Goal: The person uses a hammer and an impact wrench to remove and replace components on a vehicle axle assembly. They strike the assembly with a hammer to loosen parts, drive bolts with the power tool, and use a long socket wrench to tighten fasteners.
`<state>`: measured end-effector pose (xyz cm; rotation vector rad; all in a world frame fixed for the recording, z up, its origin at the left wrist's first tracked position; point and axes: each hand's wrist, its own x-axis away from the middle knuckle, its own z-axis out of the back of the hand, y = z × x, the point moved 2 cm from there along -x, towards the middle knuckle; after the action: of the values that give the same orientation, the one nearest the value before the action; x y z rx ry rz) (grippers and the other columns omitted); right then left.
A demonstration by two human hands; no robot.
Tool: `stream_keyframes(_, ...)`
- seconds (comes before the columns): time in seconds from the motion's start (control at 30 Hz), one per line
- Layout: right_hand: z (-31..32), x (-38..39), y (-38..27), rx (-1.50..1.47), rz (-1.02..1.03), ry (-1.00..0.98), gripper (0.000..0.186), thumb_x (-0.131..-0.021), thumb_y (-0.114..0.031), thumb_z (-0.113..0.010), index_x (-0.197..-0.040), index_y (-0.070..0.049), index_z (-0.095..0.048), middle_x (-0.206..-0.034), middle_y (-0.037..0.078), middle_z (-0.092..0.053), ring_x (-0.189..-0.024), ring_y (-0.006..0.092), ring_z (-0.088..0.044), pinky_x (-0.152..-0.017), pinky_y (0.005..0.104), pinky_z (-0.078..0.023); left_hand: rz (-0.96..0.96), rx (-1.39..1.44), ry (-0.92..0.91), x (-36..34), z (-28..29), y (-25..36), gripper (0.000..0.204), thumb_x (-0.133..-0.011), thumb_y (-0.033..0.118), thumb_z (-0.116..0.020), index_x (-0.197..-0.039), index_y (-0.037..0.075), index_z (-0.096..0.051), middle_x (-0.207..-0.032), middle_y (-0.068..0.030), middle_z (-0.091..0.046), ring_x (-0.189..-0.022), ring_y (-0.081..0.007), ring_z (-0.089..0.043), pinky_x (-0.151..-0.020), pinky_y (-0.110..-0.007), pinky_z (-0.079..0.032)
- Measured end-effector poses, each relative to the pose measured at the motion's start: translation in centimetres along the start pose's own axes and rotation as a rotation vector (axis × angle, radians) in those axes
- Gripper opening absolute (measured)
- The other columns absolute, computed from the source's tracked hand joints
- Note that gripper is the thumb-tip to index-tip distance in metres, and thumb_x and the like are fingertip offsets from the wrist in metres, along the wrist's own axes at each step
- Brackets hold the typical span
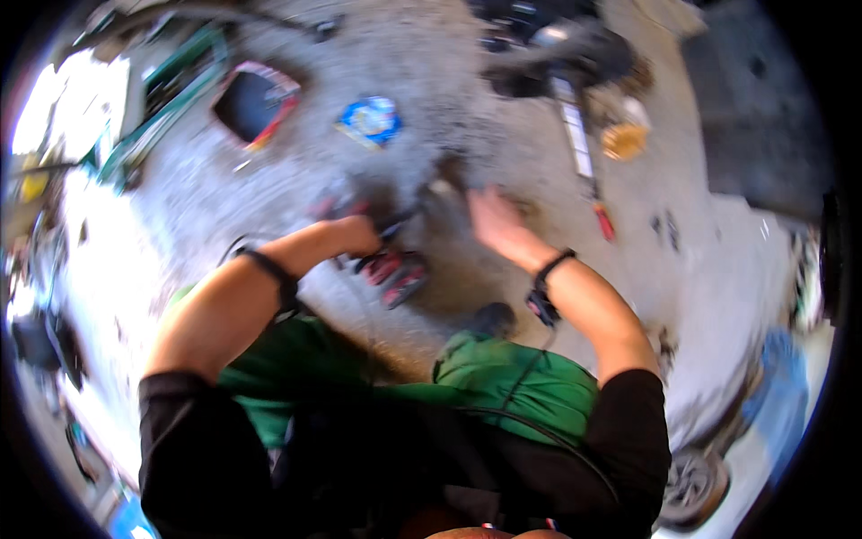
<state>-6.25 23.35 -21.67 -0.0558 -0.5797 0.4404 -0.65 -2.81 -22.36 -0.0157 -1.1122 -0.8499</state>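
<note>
A: Left hand curled tight on a dark grip; red-and-black tool just under it, low over the concrete floor, centre of view.
B: Right hand?
A: Flat, fingers spread, holding nothing. Just right of the tool, not touching. Motion blur though, so contact with anything beneath: cannot tell.
B: Handling?
A: Looks like a rigid, fairly heavy power tool with a hard casing. Probably safest by the dark handle, where the left already sits. Red end near the floor best left alone; exact type too blurred to call.
B: Wrists?
A: Black band on each, thin cable running off the right one across green trousers.
B: Packages, labels?
A: Blue roundish packet lying flat, far and slightly left. Dark flat panel with red edge further left. Long white strip with dark marks far right, yellowish round lid beside it. Small red-handled tool right of the open hand.
</note>
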Motion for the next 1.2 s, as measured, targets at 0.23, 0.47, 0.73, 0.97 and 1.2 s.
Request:
stream_keyframes(0.23, -0.1, 1.6, 1.4, 0.008, -0.036, 0.082, 0.031, -0.084, -0.01, -0.05, -0.114, -0.003, -0.053, -0.11, 0.022, -0.048, -0.087, 0.038, -0.061, -0.072, 0.0447, -0.052, 0.51, 0.968, -0.041, 1.6, 1.5, 3.4, 0.032, -0.081, 0.031, -0.059, -0.093, 0.003, -0.065, -0.077, -0.0085, -0.061, -0.066, -0.0211, -0.056, -0.052, -0.039, -0.049)
stream_keyframes(0.47, -2.1, 0.4, 1.4, -0.076, -0.047, 0.093, 0.032, -0.086, -0.016, -0.049, -0.114, -0.002, -0.056, -0.117, 0.025, -0.045, -0.09, 0.036, -0.061, -0.072, 0.0444, -0.052, 0.518, 1.02, -0.003, 0.8, 0.1, 2.6, 0.029, -0.083, 0.029, -0.064, -0.099, 0.006, -0.057, -0.071, -0.006, -0.056, -0.062, -0.0182, -0.054, -0.05, -0.034, -0.047)
stream_keyframes(0.73, -3.0, 0.1, 0.8, 0.042, -0.05, 0.141, 0.031, -0.076, -0.015, -0.06, -0.1, 0.003, -0.066, -0.111, 0.027, -0.056, -0.093, 0.0397, -0.06, -0.055, 0.0503, -0.051, 0.561, 1.385, 0.042, 2.0, 4.4, 5.1, 0.013, -0.083, 0.015, -0.061, -0.084, 0.003, -0.061, -0.067, -0.006, -0.058, -0.052, -0.0178, -0.055, -0.044, -0.03, -0.042)
stream_keyframes(0.97, -1.5, 0.7, 0.8, 0.186, 0.007, 0.088, 0.034, -0.075, -0.018, -0.063, -0.104, -0.001, -0.065, -0.108, 0.02, -0.059, -0.096, 0.033, -0.058, -0.057, 0.0446, -0.053, 0.502, 1.398, 0.094, 2.1, 4.6, 4.5, 0.014, -0.084, 0.012, -0.06, -0.088, -0.001, -0.06, -0.067, -0.0076, -0.058, -0.054, -0.0201, -0.056, -0.046, -0.034, -0.046)
stream_keyframes(1.2, -1.2, 0.7, 0.9, 0.211, 0.045, 0.062, 0.036, -0.075, -0.019, -0.063, -0.106, -0.001, -0.064, -0.107, 0.019, -0.06, -0.097, 0.0321, -0.057, -0.055, 0.044, -0.053, 0.462, 1.582, 0.173, 3.4, 8.0, 5.0, 0.017, -0.086, 0.019, -0.055, -0.089, 0.002, -0.057, -0.07, -0.0088, -0.059, -0.056, -0.0212, -0.055, -0.049, -0.033, -0.044)
